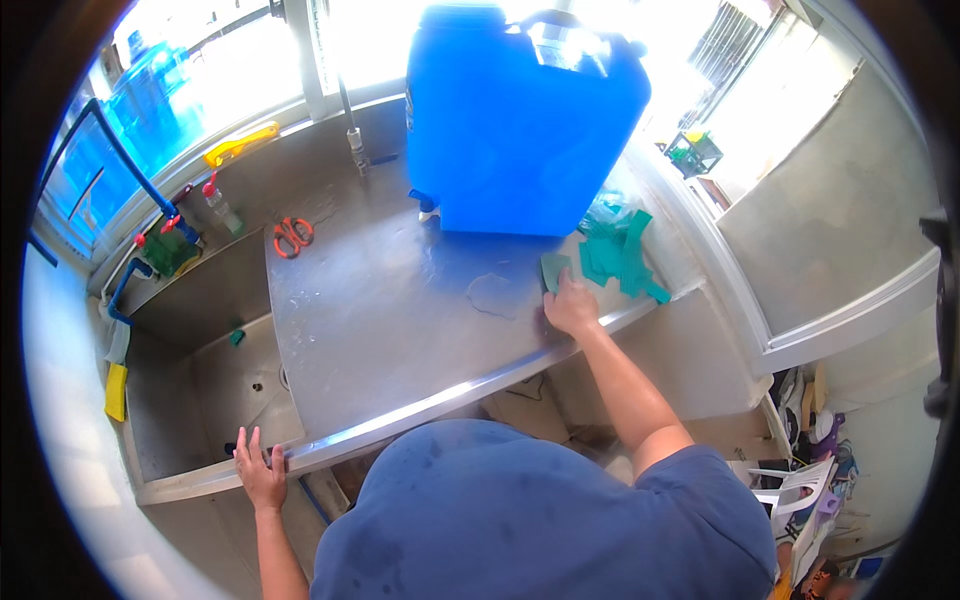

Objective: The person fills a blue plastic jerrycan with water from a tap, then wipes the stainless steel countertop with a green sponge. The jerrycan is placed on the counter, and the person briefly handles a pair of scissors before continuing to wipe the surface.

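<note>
In the head view my right hand (pixel 572 306) is on the steel countertop (pixel 375 315), its fingers on a small grey-green pad (pixel 555 270). The palm hides part of the pad's near edge. Just right of it lies a heap of green strips and pieces (pixel 619 255), partly over clear plastic. My left hand (pixel 261 472) is at the front rim of the steel sink (pixel 225 390), fingers spread and holding nothing. A wet ring mark shows on the counter left of my right hand.
A large blue water container (pixel 517 142) with a spigot stands at the back. Orange-handled scissors (pixel 292 237) lie near the sink's edge. Blue pipes with a red-handled valve (pixel 171 223), a small bottle (pixel 219 204) and a yellow tool (pixel 241 144) line the window side.
</note>
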### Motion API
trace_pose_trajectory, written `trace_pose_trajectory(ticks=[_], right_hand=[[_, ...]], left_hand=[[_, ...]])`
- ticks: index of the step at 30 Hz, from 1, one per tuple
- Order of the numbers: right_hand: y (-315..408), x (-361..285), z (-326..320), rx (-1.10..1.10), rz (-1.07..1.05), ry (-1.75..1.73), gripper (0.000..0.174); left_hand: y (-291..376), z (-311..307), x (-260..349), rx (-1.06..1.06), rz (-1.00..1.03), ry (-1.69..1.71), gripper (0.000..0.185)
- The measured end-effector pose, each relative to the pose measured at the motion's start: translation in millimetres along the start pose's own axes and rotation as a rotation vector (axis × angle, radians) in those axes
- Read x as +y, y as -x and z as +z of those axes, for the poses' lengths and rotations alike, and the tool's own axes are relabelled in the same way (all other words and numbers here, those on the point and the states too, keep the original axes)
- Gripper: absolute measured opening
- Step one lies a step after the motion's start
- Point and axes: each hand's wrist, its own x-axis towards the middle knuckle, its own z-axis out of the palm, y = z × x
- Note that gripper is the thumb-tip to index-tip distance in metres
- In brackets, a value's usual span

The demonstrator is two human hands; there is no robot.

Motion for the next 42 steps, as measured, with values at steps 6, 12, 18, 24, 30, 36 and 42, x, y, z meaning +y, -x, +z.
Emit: trace_pose_trajectory(ticks=[6,12,18,24,30,36,42], right_hand=[[3.0,-36.2,24.7,0.008,-0.182,-0.129,0.062],[14.7,-67.9,26.6,-0.014,-0.131,-0.117,0.062],[23.6,-90.5,29.5,-0.107,-0.197,-0.155,0.065],[38.8,-131.6,40.7,-0.192,-0.31,-0.193,0.067],[47.0,-170.7,55.4,-0.397,-0.317,-0.542,0.063],[48.4,-108.7,24.3,-0.397,-0.35,-0.756,0.055],[45.5,13.6,-63.5,0.067,-0.259,-0.07,0.051]], left_hand=[[-0.2,8.8,1.5,0.047,-0.002,-0.028,0.05],[-2.4,7.1,2.1,-0.002,-0.003,-0.049,0.049],[-3.1,6.4,4.1,-0.029,0.0,-0.052,0.048],[-3.5,4.2,4.9,-0.049,0.004,-0.048,0.048],[-4.7,3.8,4.3,-0.076,0.006,-0.058,0.05],[-8.2,-3.1,-4.8,-0.124,0.018,0.023,0.056],[-18.5,-6.6,-17.9,-0.033,0.117,-0.029,0.058]])
